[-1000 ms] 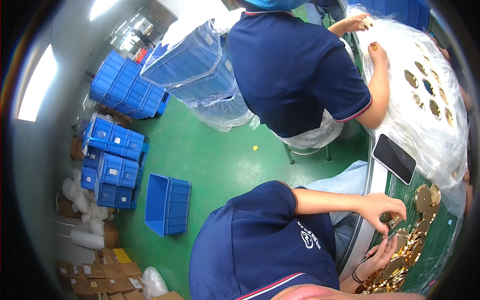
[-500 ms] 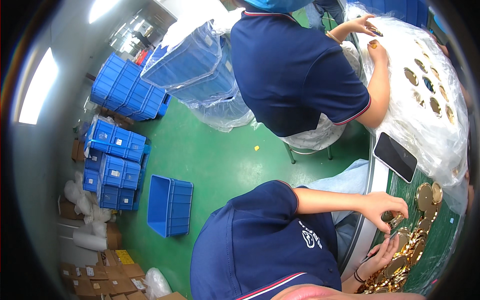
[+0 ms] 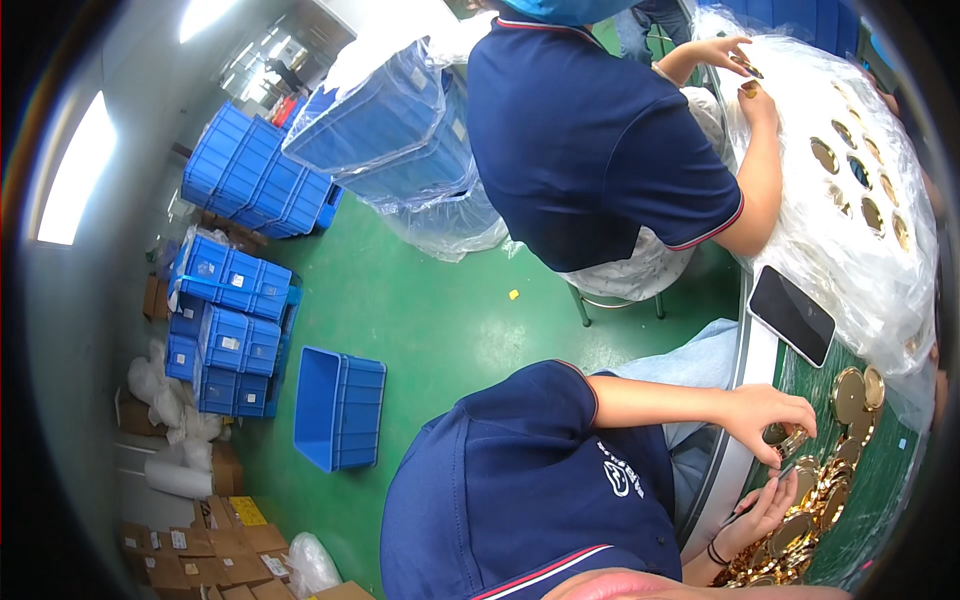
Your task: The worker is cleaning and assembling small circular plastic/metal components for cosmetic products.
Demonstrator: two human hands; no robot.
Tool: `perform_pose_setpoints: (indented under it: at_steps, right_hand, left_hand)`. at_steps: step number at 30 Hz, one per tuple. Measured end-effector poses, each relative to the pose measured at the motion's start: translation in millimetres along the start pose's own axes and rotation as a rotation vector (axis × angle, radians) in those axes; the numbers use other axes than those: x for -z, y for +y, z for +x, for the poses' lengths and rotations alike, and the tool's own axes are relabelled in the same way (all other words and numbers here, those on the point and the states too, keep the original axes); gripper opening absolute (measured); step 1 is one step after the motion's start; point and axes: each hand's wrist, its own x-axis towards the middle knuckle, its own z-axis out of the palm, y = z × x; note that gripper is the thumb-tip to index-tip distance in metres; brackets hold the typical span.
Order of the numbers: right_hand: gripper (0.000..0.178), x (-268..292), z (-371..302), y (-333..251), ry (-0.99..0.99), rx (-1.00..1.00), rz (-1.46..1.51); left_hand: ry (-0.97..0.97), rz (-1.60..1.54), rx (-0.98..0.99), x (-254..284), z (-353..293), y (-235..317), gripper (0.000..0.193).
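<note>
My left hand (image 3: 765,415) reaches over the table edge, its fingers and thumb closed on a small round gold-rimmed piece (image 3: 793,440). Just below it is my right hand (image 3: 762,512), with a dark band at the wrist. Its fingers are curled and nearly meet the left fingertips. A thin dark edge shows by its palm, but what it holds I cannot make out. Beside and under both hands lies a heap of shiny round gold pieces (image 3: 795,530). Several flat gold discs (image 3: 849,394) rest at the heap's far end, on the green tabletop (image 3: 890,480).
A phone (image 3: 791,315) lies on the table by white plastic sheeting (image 3: 800,240) with several gold rings on it. At my left a co-worker (image 3: 610,150) handles small gold pieces. Blue crates (image 3: 340,415) stand on the green floor; cardboard boxes (image 3: 220,555) lie behind.
The co-worker's body has shifted slightly to the right, and their hands have moved a little. My own hands look nearly the same.
</note>
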Motion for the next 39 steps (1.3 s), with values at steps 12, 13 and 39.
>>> perform_pose_setpoints:
  at_steps: [12, 13, 39]
  right_hand:
    - [0.040, -0.4, -0.2, 0.6, 0.006, -0.001, -0.002]
    - [0.040, -1.1, -0.3, 1.9, 0.002, -0.011, 0.002]
    - [0.041, 0.1, -0.2, -0.3, 0.006, -0.001, -0.011]
  left_hand:
    - [0.002, 0.002, -0.006, -1.1, 0.6, -0.4, 0.062]
    - [0.002, 0.005, 0.001, -0.4, -1.4, -0.2, 0.062]
    - [0.001, -0.006, -0.015, -1.7, 0.3, -1.2, 0.063]
